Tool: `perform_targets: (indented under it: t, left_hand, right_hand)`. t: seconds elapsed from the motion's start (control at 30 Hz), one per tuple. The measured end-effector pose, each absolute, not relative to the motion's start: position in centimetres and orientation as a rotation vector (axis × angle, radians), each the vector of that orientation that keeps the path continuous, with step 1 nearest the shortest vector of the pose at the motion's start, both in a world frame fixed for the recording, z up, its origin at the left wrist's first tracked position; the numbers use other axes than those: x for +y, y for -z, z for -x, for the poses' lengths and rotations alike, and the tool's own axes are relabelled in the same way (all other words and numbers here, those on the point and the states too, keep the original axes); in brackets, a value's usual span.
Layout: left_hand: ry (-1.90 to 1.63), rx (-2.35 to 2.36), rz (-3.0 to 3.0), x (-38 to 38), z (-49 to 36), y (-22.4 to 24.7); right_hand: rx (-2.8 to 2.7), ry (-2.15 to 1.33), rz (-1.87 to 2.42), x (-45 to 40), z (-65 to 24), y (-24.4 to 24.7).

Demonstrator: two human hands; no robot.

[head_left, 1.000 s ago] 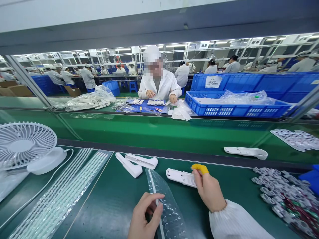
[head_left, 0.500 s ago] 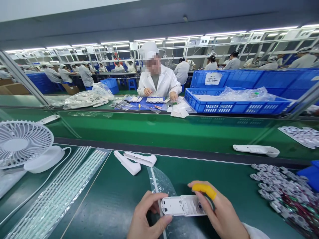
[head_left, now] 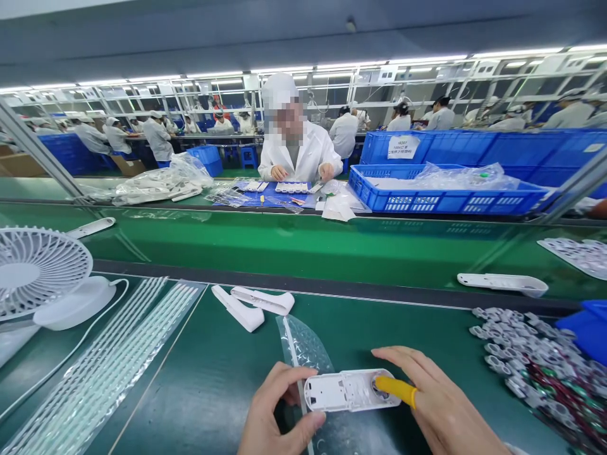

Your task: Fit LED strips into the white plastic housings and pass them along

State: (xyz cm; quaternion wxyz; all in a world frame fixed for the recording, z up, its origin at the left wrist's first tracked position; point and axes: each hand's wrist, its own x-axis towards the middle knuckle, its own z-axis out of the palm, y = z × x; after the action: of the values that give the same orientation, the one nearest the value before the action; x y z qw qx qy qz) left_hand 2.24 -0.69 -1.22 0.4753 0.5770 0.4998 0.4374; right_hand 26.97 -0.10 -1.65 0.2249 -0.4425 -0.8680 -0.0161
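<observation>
My left hand (head_left: 284, 407) pinches the left end of a white plastic housing (head_left: 327, 393) between thumb and fingers. The housing lies level with its inner side up. At its right end, the yellow-covered finger of my right hand (head_left: 439, 398) presses onto a small round part (head_left: 379, 387) set inside. That finger partly hides the round part. The other visible fingers of my right hand are stretched out and apart; its thumb is hidden. Beneath the housing and my left hand is a clear bubble-wrap bag (head_left: 306, 344).
Two white shells (head_left: 239, 308) lie beyond my left hand. Thin strips (head_left: 118, 354) and a white fan (head_left: 42, 272) are at left. Small ring-shaped parts with wires (head_left: 526, 366) are piled at right. Another shell (head_left: 502, 282) rests on the green conveyor (head_left: 284, 243). A co-worker (head_left: 298, 145) sits opposite.
My right hand has gone from gripping the housing's right end to pressing inside it with the yellow-covered finger, other fingers spread. My left hand keeps its hold. The conveyor shell has shifted right.
</observation>
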Motion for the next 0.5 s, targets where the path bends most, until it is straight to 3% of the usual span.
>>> perform_targets:
  t: [0.23, 0.5]
  left_hand:
    - [-1.064, 1.241, -1.456, -0.7, -2.2, 1.2]
    - [-1.083, 1.232, -1.409, -0.7, -2.2, 1.0]
  right_hand:
    - [-2.632, 0.457, 1.060, 0.1, -27.3, 1.1]
    - [-2.507, 0.292, 1.127, 0.1, -28.1, 0.9]
